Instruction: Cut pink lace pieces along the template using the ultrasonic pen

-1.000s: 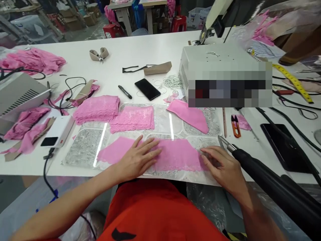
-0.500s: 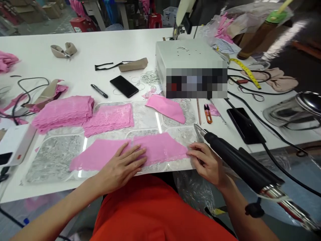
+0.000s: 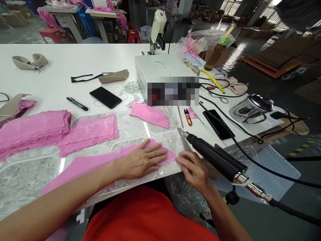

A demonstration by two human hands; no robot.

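Note:
My left hand (image 3: pixel 141 160) lies flat with fingers spread on a pink fabric piece (image 3: pixel 171 156) by the table's front edge, covering much of it. At that piece's right tip, my right hand (image 3: pixel 194 169) has curled fingers, the fingertips closed on the corner. A second pink piece (image 3: pixel 80 165) lies to the left, partly under my left forearm. Just right of my right hand is a black pen-shaped tool (image 3: pixel 213 155) with a pointed metal tip and a cable. Further back lies another pink piece (image 3: pixel 150 115).
Lace-edged pink stacks (image 3: pixel 87 134) lie left on the clear patterned mat (image 3: pixel 27 174). Behind are a pen (image 3: pixel 77 103), a phone (image 3: pixel 105 97) and a grey box (image 3: pixel 160 67). Orange thread snips (image 3: pixel 188 117), another phone (image 3: pixel 218 124) and a glass mug (image 3: pixel 247 110) stand or lie right.
The head view has swung right and up. My left hand has slid rightward along the fabric, closer to my right hand, which stays at the right tip.

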